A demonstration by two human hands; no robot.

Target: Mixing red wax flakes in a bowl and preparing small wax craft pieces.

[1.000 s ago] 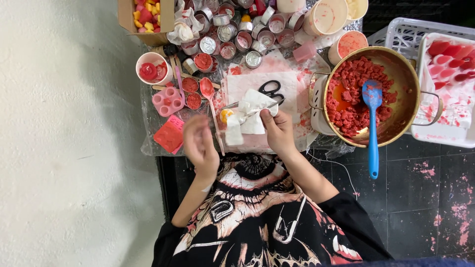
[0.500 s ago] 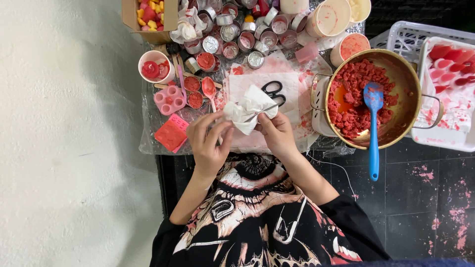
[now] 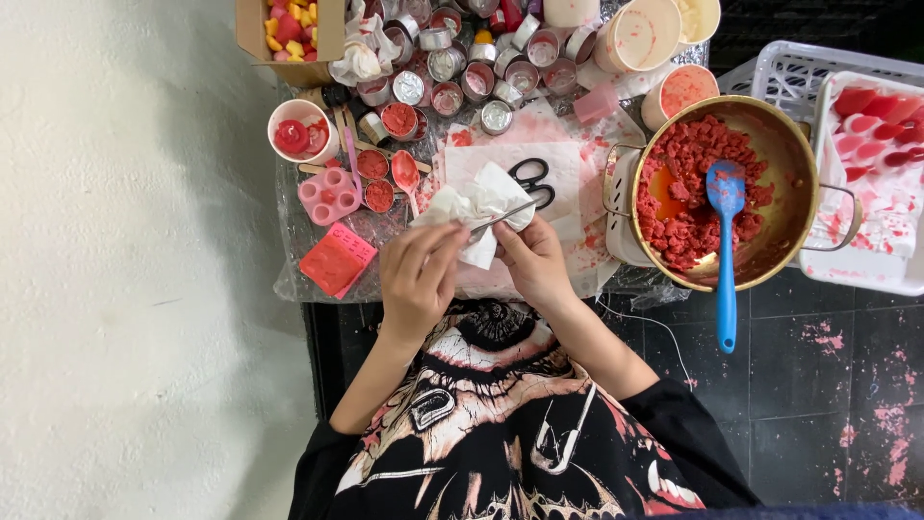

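- So, the left hand [image 3: 416, 279] has its fingers curled shut on a crumpled white tissue [image 3: 472, 207], pinching it near the bottom.
- The right hand [image 3: 532, 260] is closed too, with its fingertips on a thin metal tool [image 3: 500, 217] that pokes into the tissue. I cannot tell just what kind of tool it is.
- Both hands are close together, just above the person's chest, at the near edge of the messy plastic sheet [image 3: 289, 279].
- This looks like the wiping step: the tissue is wrapped round the tool to rub it clean.
- For the next move, the tissue needs a firm squeeze while it slides along the metal, so no red bits stay on.
- Just behind the tissue lie black scissors [image 3: 531, 181] on white paper.
- Off to the left are a pink mould [image 3: 327, 195] and small cups of red stuff.
- To the right sits a gold pot [image 3: 789, 154] of red crumbs with a blue spatula [image 3: 724, 241] in it.
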